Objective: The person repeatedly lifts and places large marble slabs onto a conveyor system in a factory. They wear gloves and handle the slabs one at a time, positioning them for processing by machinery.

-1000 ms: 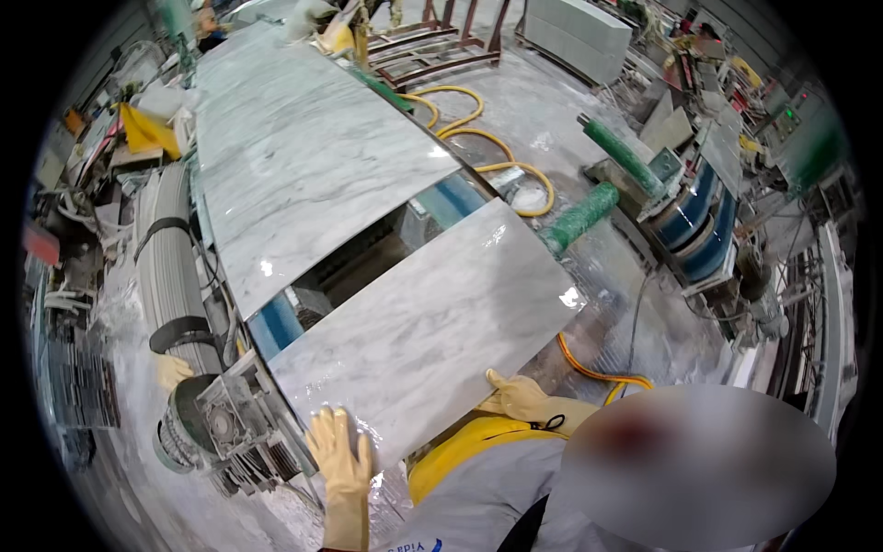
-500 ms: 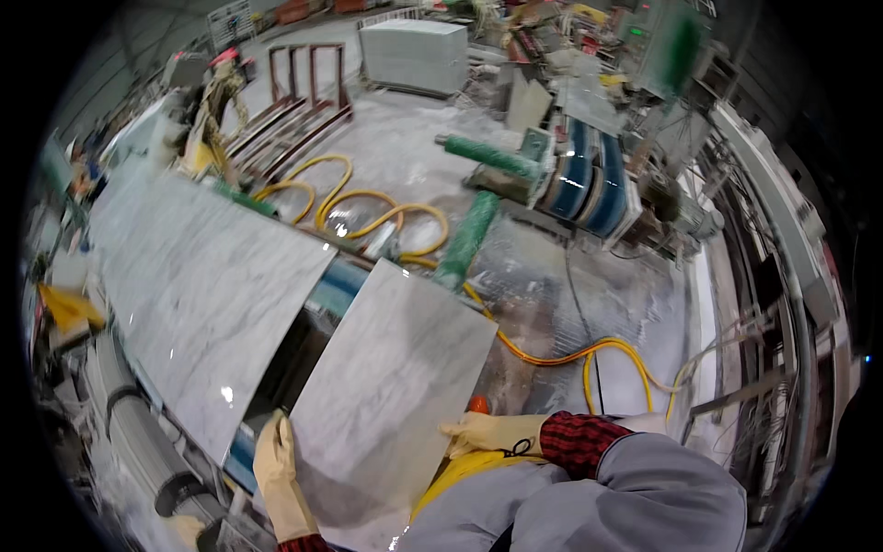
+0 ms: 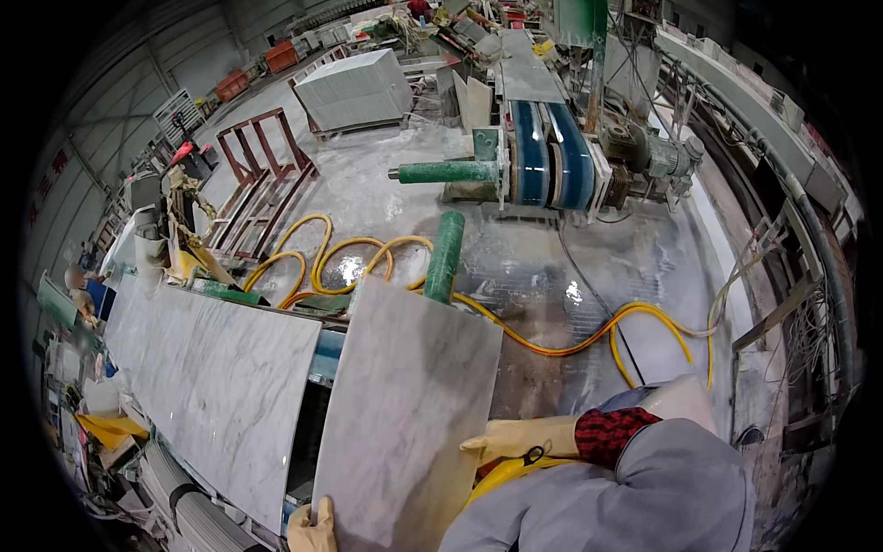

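A white, grey-veined marble slab lies before me, a shadow across its right side. At its left edge, low in the picture, my left hand in a cream rubber glove closes on the stone, thumb on top. Fingers of my gloved right hand grip the opposite edge; those beneath are hidden. A second, longer marble slab lies to the left, apart from mine by a dark gap. A blue belt shows between the two slabs.
Green rollers stick out beyond the slab. A yellow hose loops over the wet floor. Ahead stands a conveyor with blue belts. Left of it are a reddish metal rack and a stacked pale block. Another person is at far left.
My view has turned, so the slab and conveyor look straighter. Both hands stay at the slab's edges. The left hand shows lower in the picture, with less of its forearm visible.
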The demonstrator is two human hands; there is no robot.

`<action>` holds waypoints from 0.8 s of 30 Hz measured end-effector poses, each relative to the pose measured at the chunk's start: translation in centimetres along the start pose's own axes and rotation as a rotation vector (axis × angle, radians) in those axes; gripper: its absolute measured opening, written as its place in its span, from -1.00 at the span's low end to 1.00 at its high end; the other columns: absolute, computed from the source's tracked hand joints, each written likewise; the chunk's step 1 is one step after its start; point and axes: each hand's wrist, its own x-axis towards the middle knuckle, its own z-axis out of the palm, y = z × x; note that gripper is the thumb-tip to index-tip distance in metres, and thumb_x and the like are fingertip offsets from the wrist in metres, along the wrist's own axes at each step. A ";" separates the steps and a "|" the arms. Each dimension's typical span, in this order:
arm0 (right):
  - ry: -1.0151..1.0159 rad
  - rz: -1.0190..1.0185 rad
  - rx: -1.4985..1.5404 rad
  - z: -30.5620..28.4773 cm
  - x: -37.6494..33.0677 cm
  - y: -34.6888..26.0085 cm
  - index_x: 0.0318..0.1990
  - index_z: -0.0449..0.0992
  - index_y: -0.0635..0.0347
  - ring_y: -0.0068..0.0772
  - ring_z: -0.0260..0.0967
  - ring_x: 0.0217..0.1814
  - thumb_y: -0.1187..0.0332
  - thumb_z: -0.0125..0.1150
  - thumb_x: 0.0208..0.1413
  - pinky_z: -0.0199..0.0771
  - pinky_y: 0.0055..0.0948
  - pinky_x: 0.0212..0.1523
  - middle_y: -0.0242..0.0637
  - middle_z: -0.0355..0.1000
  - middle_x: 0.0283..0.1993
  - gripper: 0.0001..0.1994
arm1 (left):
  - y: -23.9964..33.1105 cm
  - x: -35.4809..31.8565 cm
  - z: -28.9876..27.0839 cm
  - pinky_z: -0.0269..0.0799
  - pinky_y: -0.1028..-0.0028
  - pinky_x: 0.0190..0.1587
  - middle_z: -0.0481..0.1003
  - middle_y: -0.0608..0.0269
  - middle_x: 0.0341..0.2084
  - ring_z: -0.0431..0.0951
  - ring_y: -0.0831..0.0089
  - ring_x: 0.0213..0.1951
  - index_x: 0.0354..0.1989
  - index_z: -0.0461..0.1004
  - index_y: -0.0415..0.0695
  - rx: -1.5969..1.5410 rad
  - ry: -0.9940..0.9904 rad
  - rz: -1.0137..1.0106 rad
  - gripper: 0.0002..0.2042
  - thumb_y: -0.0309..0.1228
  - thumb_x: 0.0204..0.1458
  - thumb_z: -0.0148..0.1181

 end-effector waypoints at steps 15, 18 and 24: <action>0.837 0.082 0.395 -36.2 -9.7 -9.0 0.36 0.54 0.35 -0.06 0.44 0.45 0.31 -0.01 0.55 0.37 -0.23 0.44 0.03 0.48 0.39 -0.59 | 30.2 15.6 13.6 0.43 0.41 -0.17 0.59 0.32 -0.42 0.49 0.47 -0.35 -0.21 0.72 -0.30 -0.808 0.231 0.321 -0.53 -0.02 0.22 0.50; 0.972 -0.004 0.467 -43.5 -12.7 -6.3 0.38 0.53 0.37 -0.04 0.33 0.57 0.24 -0.10 0.58 0.22 -0.21 0.59 0.08 0.44 0.44 -0.54 | 41.7 14.8 17.3 0.42 0.40 -0.20 0.59 0.37 -0.44 0.45 0.48 -0.38 -0.24 0.73 -0.25 -0.985 0.007 0.317 -0.55 0.01 0.26 0.46; 1.183 0.595 0.368 -56.8 -19.3 11.4 0.52 0.40 0.18 -0.02 0.39 0.51 0.13 0.50 0.13 0.42 -0.11 0.45 0.00 0.43 0.49 -0.20 | 55.7 13.5 28.5 0.38 0.42 -0.27 0.59 0.35 -0.44 0.43 0.50 -0.40 -0.26 0.72 -0.24 -0.999 -0.280 0.176 -0.51 0.06 0.31 0.38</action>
